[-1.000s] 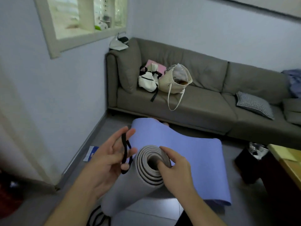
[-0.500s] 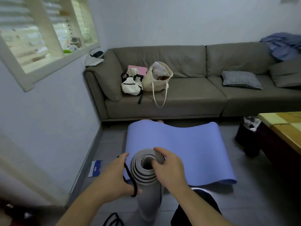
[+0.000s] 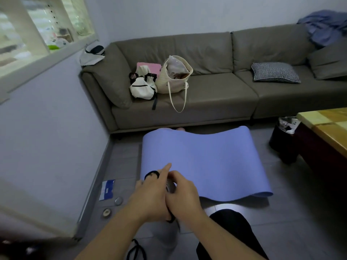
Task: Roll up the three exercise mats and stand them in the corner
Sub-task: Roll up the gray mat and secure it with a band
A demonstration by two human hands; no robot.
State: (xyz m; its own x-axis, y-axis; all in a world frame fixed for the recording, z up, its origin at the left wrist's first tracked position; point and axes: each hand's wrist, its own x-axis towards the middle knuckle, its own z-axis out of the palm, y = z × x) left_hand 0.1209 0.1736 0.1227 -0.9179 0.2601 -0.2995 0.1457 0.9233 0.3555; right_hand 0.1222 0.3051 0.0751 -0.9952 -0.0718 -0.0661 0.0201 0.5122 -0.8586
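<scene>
A rolled grey mat (image 3: 167, 239) stands upright in front of me, its top end mostly covered by both hands. My left hand (image 3: 150, 196) holds a black elastic band (image 3: 151, 174) at the roll's top, with the index finger stretched out. My right hand (image 3: 183, 197) grips the top rim of the roll, fingers curled over it. A blue mat (image 3: 202, 166) lies unrolled on the floor beyond, its far end curling up near the sofa.
A grey sofa (image 3: 216, 94) with bags and a checked cushion (image 3: 275, 72) runs along the back wall. A black bin (image 3: 283, 141) and a wooden table (image 3: 326, 128) stand at right. Another black strap (image 3: 136, 250), two round lids and a blue card (image 3: 107, 189) lie by the left wall.
Both hands have closed in over the top of the grey roll. The left hand has brought the black band up onto the roll's end, which is now mostly hidden.
</scene>
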